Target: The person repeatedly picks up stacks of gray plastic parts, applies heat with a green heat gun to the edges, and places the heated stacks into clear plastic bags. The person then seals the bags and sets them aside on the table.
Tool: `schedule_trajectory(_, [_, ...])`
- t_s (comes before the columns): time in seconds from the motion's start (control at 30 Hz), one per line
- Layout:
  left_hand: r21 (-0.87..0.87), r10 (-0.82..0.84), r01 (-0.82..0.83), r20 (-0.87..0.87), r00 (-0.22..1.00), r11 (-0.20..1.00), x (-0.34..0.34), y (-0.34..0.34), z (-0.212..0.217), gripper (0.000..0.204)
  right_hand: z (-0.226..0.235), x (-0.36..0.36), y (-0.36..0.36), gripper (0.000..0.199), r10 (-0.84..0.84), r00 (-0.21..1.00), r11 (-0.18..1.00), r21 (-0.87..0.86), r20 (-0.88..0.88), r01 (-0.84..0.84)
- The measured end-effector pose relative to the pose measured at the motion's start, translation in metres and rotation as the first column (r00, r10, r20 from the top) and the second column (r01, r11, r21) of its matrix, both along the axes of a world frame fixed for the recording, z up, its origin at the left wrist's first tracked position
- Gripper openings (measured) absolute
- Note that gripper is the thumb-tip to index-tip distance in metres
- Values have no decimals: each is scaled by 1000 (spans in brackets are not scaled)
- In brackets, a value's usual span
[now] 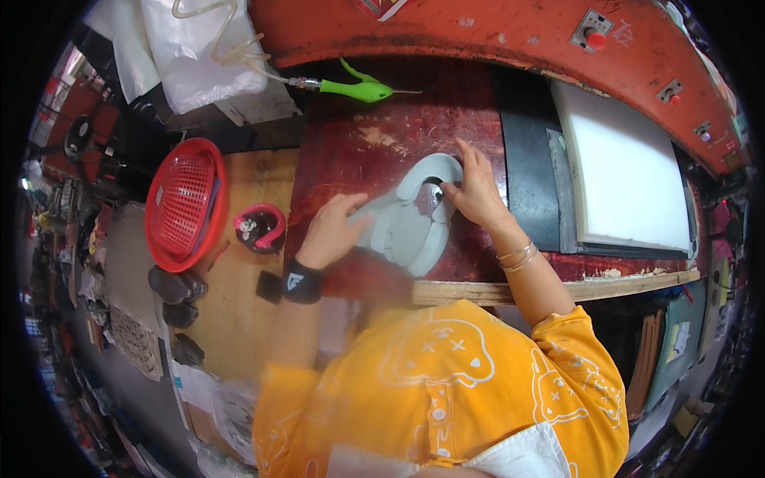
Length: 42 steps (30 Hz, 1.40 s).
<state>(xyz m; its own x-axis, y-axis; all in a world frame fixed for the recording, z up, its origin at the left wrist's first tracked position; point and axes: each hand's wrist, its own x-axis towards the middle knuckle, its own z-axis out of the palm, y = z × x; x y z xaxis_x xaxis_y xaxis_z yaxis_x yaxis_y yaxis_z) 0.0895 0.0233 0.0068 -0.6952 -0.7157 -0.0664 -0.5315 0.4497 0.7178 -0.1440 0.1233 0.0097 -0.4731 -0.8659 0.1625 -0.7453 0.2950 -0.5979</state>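
Several pale grey, smooth, curved flat pieces (393,225) lie overlapping on the dark red worn board in front of me, and an arched one (423,170) tops the far end. My right hand (476,188) is at the right edge of that arch, its thumb and fingers apart. The thumb touches or nearly touches the arch's inner end. On the near left, my left hand (329,232) reaches its stretched fingers to the pieces' left edge. Whether those fingertips touch is hard to tell.
A lime-green air blow gun (356,89) lies beyond the pieces. To the left are a red plastic basket (182,204) and a pink curved tool (275,229). A thick white slab (624,169) sits right. A red machine beam (478,32) with buttons spans the far side.
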Motion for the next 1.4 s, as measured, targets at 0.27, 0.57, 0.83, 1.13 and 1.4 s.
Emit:
schedule_trajectory(0.27, [-196,7,-13,-30,1000,981,10,24,-5,39,-12,-9,-24,53,338,905,939,163,-258,-304])
schedule_trajectory(0.57, [-143,50,-64,-100,994,988,13,20,-18,66,29,-7,-23,36,387,803,839,-188,-453,-510])
schedule_trajectory(0.83, [226,-145,223,-318,937,948,-15,-14,-8,45,54,1,-28,39,456,784,798,-195,-422,-570])
schedule_trajectory(1.13, [-338,-151,62,-244,958,939,-24,-13,39,16,43,-1,-17,30,358,918,860,-322,-174,-396])
schedule_trajectory(1.4, [-390,-218,164,-99,971,906,-23,-38,49,18,50,4,-36,38,377,916,875,-271,-139,-401])
